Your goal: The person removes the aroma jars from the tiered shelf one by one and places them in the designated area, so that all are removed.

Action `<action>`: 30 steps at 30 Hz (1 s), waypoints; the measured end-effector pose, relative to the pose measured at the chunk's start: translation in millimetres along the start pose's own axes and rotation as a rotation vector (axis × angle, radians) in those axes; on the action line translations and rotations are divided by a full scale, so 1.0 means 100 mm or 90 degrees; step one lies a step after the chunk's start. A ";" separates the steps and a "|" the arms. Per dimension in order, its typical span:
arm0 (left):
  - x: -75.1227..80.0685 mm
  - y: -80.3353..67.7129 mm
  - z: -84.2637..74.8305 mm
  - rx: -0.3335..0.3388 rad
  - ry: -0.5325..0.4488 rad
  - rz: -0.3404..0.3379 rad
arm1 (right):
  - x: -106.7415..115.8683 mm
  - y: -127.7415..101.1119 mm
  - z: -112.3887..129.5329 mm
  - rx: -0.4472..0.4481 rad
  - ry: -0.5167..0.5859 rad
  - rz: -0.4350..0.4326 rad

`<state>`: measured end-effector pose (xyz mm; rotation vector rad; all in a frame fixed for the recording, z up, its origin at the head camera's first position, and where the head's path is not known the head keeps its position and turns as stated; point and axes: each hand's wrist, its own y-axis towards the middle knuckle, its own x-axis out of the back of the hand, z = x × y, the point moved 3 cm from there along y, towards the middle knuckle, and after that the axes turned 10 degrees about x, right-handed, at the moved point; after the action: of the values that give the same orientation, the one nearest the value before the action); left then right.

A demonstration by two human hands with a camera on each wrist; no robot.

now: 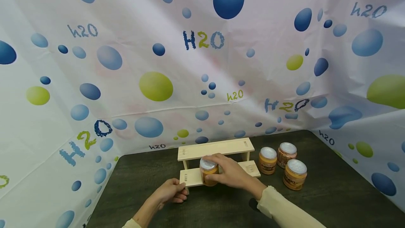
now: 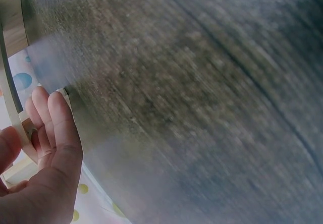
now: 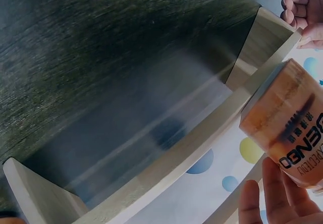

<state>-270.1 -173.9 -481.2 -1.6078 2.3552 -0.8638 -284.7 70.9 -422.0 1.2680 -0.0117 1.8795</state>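
Note:
A two-tier wooden shelf (image 1: 215,149) stands on the dark table, its lower board (image 1: 192,177) in front. My left hand (image 1: 172,190) grips the left end of that lower board, thumb at the top edge and the other fingers beside the end support. In the left wrist view, the fingers (image 2: 63,125) reach along the support. My right hand (image 1: 235,172) holds an orange-labelled jar (image 1: 207,165) with a pale lid, upright at the front of the lower board, left of its middle. The right wrist view shows the jar's label (image 3: 295,128) above the board's front edge; whether its base touches cannot be told.
Three similar jars stand right of the shelf: one close to it (image 1: 268,161), one behind (image 1: 287,154) and one nearer the front (image 1: 295,175). A white sheet (image 1: 126,90) with printed blue and green spots rises behind the dark table (image 1: 142,171) and along its sides.

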 end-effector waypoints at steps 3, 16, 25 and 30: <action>-0.01 0.00 0.00 0.001 0.001 0.004 | 0.02 -0.02 0.01 0.005 -0.006 -0.006; 0.01 -0.01 0.00 -0.009 0.007 0.007 | 0.31 -0.21 -0.04 -0.027 0.032 -0.058; 0.02 -0.02 0.00 -0.005 -0.003 0.018 | 0.67 -0.44 -0.11 -0.040 0.029 -0.109; 0.01 -0.02 0.00 -0.005 -0.006 0.023 | 0.82 -0.59 -0.17 -0.066 0.016 -0.132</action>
<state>-269.5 -175.1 -479.8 -1.5637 2.3760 -0.8392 -270.4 168.3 -392.2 1.1303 0.0348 1.6952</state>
